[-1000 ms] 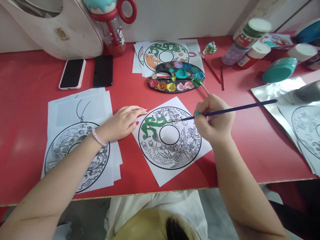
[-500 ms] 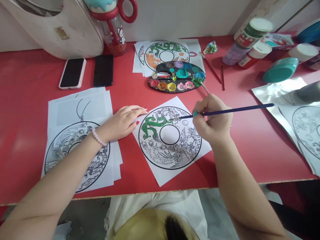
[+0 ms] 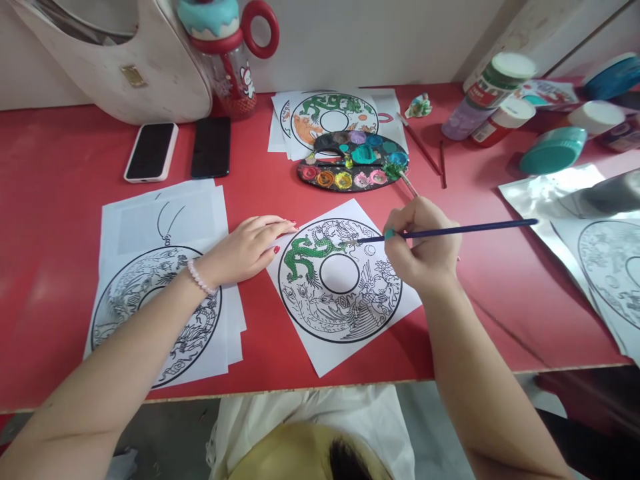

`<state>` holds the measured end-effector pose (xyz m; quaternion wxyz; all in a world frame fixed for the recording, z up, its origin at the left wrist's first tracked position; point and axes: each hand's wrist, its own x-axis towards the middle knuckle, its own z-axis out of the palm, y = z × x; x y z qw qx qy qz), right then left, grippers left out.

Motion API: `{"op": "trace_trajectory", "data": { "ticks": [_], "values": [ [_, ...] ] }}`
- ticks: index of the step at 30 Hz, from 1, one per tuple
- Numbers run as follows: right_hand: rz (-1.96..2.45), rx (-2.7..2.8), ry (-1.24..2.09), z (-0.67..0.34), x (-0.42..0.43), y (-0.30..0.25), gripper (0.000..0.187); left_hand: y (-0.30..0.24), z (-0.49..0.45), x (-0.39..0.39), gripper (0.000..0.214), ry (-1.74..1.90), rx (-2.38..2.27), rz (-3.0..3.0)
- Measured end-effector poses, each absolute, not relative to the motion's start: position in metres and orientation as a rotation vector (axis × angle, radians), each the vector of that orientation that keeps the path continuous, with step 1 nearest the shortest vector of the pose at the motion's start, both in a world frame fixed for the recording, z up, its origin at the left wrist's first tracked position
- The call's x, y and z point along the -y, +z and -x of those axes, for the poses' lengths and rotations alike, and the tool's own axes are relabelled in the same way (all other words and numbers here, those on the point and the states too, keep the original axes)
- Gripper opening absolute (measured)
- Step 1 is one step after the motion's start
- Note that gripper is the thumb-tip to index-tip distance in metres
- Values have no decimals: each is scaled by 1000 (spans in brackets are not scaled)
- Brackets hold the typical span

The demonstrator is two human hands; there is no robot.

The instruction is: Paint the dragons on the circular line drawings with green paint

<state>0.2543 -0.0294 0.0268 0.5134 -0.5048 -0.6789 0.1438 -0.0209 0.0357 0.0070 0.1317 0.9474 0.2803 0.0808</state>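
Observation:
A square sheet of white paper (image 3: pixel 320 357) lies turned at an angle, printed with a ring of dragon and phoenix line art; the dragon's body is painted green. My right hand (image 3: pixel 425 243) is closed around a thin blue paintbrush (image 3: pixel 475 228), its tip on the dragon near the ring's upper middle. A second brush with a pale handle (image 3: pixel 409 183) reaches from the palette toward the same hand; whether the fingers hold it I cannot tell. My left hand (image 3: pixel 250 247) rests flat, fingers stretched out, at the sheet's upper left edge. Beyond the sheet sits the black paint palette (image 3: pixel 320 179).
Printed sheets (image 3: pixel 220 207) lie under my left forearm. Two phones, one white-cased (image 3: pixel 151 152) and one black (image 3: pixel 211 148), sit behind them near a white bag (image 3: pixel 165 87) and a drinking bottle (image 3: pixel 233 73). Paint bottles (image 3: pixel 500 80) and a foil-like packet (image 3: pixel 520 193) stand right.
The view has shifted slightly, so the table's things appear a little lower. The brush tip has moved slightly right along the dragon, with a bit more green there. My left hand stays in place.

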Motion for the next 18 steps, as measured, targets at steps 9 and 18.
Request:
{"op": "trace_trajectory", "data": {
  "ticks": [9,18],
  "values": [
    [1175,1481,230,-261,26,18,21,4,22,-35,41,295,-797,-2786],
    [1203,1441,345,-258,19,15,12,-4,25,-37,36,587,-597,-2908]
  ]
}}
